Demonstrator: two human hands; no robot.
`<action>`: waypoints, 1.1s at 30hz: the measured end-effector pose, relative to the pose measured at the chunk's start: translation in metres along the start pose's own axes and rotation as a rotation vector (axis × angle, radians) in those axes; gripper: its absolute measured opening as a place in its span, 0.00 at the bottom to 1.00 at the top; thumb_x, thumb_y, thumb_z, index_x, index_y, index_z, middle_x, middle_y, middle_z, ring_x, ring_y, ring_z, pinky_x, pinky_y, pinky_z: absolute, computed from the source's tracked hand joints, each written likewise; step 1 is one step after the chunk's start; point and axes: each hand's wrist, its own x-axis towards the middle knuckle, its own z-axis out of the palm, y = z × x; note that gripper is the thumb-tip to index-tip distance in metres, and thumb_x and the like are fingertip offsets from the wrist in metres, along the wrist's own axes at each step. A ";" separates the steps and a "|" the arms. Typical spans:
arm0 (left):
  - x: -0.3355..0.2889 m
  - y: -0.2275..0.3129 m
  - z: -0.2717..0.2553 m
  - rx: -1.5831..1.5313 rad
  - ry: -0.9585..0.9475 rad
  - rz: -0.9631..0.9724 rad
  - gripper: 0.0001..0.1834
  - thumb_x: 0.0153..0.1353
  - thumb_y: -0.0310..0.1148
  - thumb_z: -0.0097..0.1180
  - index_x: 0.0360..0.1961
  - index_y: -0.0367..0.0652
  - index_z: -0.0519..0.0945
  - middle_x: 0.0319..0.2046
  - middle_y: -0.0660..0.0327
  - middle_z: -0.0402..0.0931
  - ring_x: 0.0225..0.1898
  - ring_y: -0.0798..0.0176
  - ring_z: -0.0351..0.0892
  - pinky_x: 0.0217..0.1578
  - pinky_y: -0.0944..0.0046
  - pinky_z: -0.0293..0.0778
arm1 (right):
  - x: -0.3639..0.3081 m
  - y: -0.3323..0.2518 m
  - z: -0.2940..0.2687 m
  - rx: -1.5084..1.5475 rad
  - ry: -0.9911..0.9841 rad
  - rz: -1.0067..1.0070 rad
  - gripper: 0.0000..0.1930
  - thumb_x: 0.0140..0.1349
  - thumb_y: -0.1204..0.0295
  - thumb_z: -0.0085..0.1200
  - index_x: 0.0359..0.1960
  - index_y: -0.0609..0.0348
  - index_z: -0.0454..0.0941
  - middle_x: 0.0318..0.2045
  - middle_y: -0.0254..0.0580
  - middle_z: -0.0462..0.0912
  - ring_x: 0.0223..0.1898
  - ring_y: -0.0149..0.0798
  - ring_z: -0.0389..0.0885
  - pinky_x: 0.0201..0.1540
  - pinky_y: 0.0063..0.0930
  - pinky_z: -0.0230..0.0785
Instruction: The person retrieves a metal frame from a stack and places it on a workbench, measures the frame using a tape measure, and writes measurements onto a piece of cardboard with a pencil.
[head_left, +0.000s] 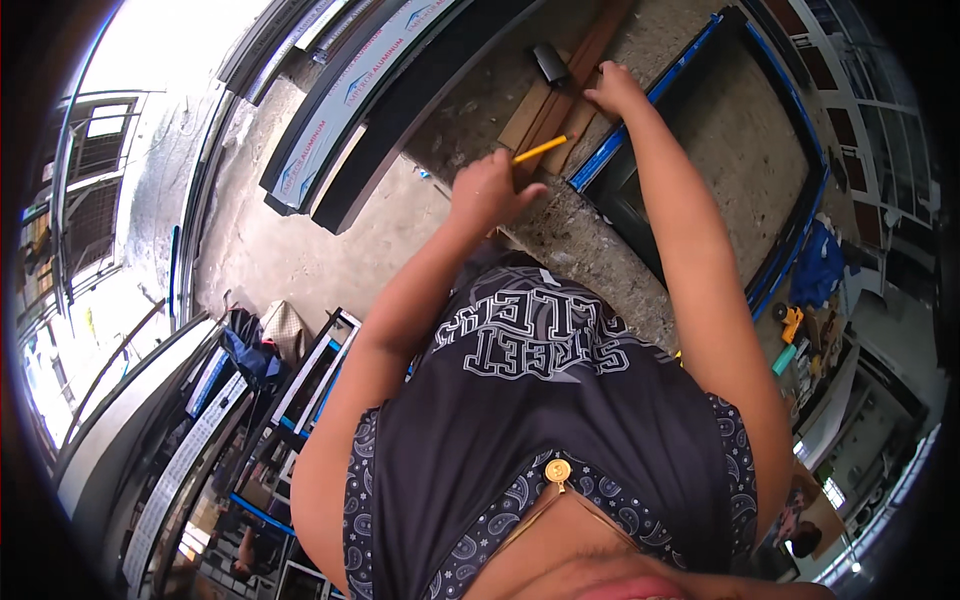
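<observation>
In my left hand (484, 188) a yellow pencil (543, 149) sticks out from between the fingers, its dark end pointing to the far right, while the thumb stretches away from it. Long brown strips (562, 112) lie on the floor just beyond the pencil. My right hand (614, 90) reaches over their right edge, thumb and fingers apart, with nothing visible between them; whether it touches the strips is unclear. A dark short block-like piece (550, 64) rests on the strips to the left of that hand. Close by on the right is a dark frame edged with blue film (612, 152).
Long dark profiles with a printed light film (345, 107) lie to the far left. Blue crumpled material (818, 265) and a yellow power tool (789, 323) are at the right. More frames and profiles (190, 470) stand at the lower left, beside a dark bag (250, 347).
</observation>
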 end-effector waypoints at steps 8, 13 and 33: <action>0.016 -0.013 -0.033 0.067 -0.062 -0.162 0.25 0.45 0.48 0.66 0.34 0.36 0.75 0.31 0.46 0.81 0.36 0.44 0.82 0.38 0.50 0.78 | -0.004 0.020 -0.060 -0.020 -0.350 -0.236 0.19 0.64 0.61 0.48 0.41 0.67 0.83 0.40 0.64 0.82 0.45 0.58 0.82 0.50 0.43 0.74; 0.018 -0.038 -0.044 0.083 -0.049 -0.108 0.25 0.46 0.47 0.66 0.34 0.36 0.75 0.31 0.45 0.80 0.36 0.42 0.81 0.38 0.49 0.77 | -0.062 0.043 -0.103 0.536 -0.274 0.211 0.14 0.68 0.68 0.44 0.43 0.67 0.78 0.29 0.46 0.83 0.29 0.35 0.83 0.28 0.30 0.74; 0.047 0.097 0.021 -0.883 -0.260 0.144 0.15 0.72 0.40 0.46 0.34 0.40 0.75 0.26 0.65 0.75 0.26 0.76 0.68 0.27 0.73 0.65 | -0.240 0.274 0.076 0.216 0.473 0.816 0.45 0.57 0.36 0.53 0.69 0.51 0.57 0.71 0.56 0.51 0.71 0.59 0.51 0.65 0.63 0.55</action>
